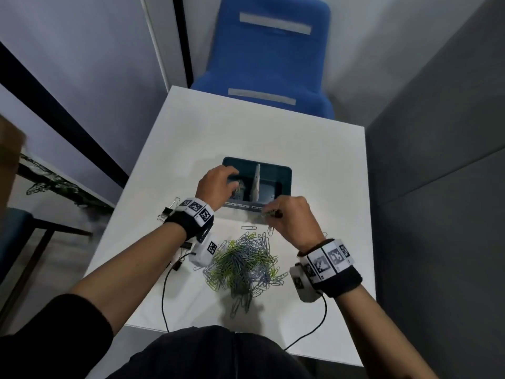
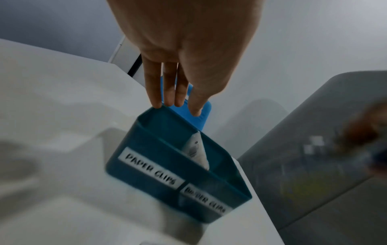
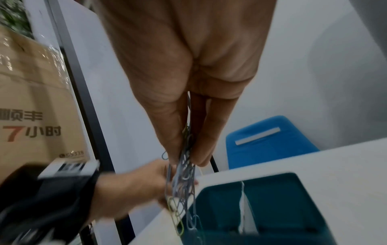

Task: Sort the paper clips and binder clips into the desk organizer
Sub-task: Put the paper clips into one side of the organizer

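Paperclips point(image 1: 243, 262) are mostly still in one big tangled heap of green, grey and bluish wire on the white table point(image 1: 314, 165), right in front of the person, with a few strays near its edges. The right hand point(image 1: 289, 218) is pinching a dangling bunch of them point(image 3: 182, 182) between thumb and fingertips, hanging just at the near edge of the teal desk organizer point(image 1: 282, 175), which sits just beyond the heap. The left hand point(image 1: 216, 187) is over the organizer's left compartment with its fingers straight and relaxed, tips at the far rim, holding nothing as far as I can see; a few clips look to be already lying in that compartment. For this drop I'd say: carry the bunch over the left side, get low past the rim, then let go, because these chains snag on each other and a trailing clip could easily hook the white divider point(image 1: 256, 184) or flop into the wrong half. Keeping the left hand on the rim to steady the box seems smart. Binder clips point(image 1: 168, 212) are lying off by the left wrist, untouched by the look of it. The front labels read "PAPER CLIPS" point(image 2: 150, 167) on the left, and the right one point(image 2: 206, 199) is blurry but looks like "BINDER CLIPS". A cardboard box point(image 3: 35, 102) off to the side has Chinese print and a big red 7.
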Motion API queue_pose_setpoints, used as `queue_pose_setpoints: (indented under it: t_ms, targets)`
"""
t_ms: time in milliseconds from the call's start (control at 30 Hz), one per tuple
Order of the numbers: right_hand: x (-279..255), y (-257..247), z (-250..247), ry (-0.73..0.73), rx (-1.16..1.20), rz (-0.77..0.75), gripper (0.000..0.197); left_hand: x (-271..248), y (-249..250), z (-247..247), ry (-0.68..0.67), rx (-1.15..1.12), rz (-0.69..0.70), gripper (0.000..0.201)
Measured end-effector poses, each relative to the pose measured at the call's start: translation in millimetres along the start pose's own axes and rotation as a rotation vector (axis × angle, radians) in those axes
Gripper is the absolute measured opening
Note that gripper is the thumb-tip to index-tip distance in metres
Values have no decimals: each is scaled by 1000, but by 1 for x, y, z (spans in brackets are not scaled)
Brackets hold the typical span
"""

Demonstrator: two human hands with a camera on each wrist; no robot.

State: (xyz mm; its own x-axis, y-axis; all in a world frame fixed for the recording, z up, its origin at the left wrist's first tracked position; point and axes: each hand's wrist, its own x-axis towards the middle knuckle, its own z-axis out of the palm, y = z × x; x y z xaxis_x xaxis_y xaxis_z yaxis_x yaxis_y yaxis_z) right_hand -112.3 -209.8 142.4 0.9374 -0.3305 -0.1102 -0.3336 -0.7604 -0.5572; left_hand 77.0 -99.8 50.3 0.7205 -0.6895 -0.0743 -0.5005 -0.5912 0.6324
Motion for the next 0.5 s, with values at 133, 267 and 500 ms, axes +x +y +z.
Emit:
queue_pose_setpoints:
  t_ms: [133, 267, 500]
  targets:
    - [40, -14, -17, 80, -21, -38, 14, -39, -21, 11, -35, 79, -78, 15]
    - [88, -17, -6, 122, -60, -35, 15, -78, -40, 31, -211, 171, -119, 22]
    - [89, -4, 29, 76, -71, -59, 33, -115, -60, 51, -375, 250, -116, 26]
